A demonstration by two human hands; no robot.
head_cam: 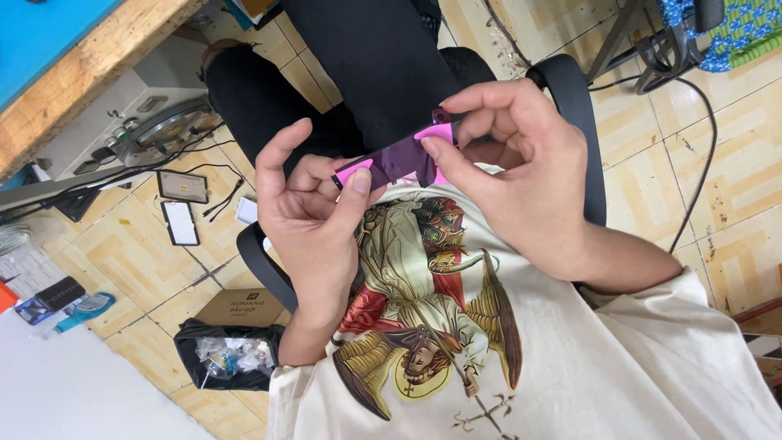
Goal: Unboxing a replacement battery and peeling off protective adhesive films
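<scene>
**Two hands, one pink strip**

I see the left hand pinching the pink strip at one end, thumb on top. The right hand nips the other end, fingers curled, above the lap.
</scene>
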